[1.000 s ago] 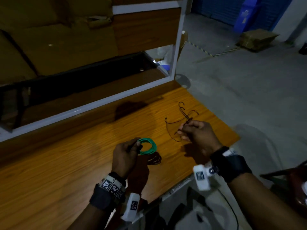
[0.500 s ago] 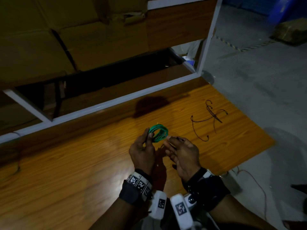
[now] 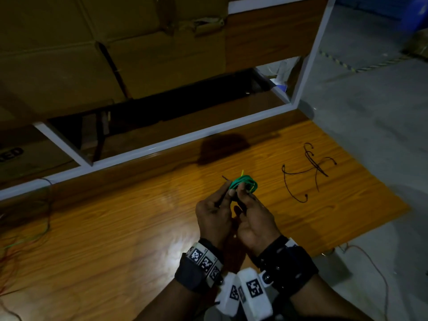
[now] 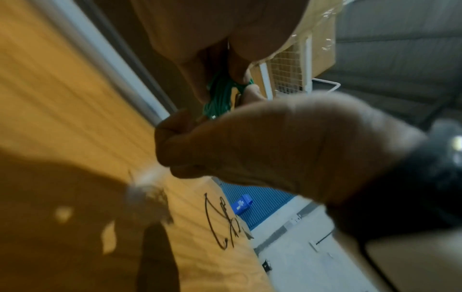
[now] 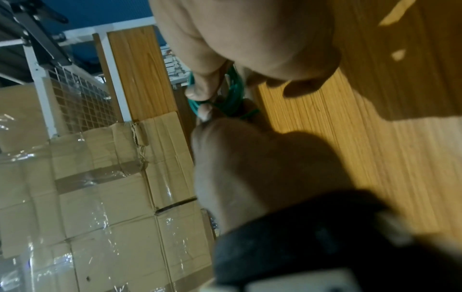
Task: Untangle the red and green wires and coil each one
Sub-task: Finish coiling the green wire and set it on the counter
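I have both hands together just right of centre in the head view, raised over the desk (image 3: 115, 228). My left hand (image 3: 214, 218) and right hand (image 3: 256, 222) each pinch the green wire (image 3: 243, 183), which sits as a small coil at my fingertips, a short yellowish end poking up from it. In the left wrist view the coil (image 4: 220, 94) shows between the curled fingers of both hands; the right wrist view shows the same, with thumb and fingertips closed on the green loops (image 5: 232, 92). A dark, loose wire (image 3: 308, 172) lies on the desk to the right of my hands, well apart from them, uncoiled; in this dim light I cannot tell its colour. Taped cardboard boxes (image 5: 87, 177) stand behind the desk, and thin stray wires (image 3: 23, 235) trail at the left edge of the frame
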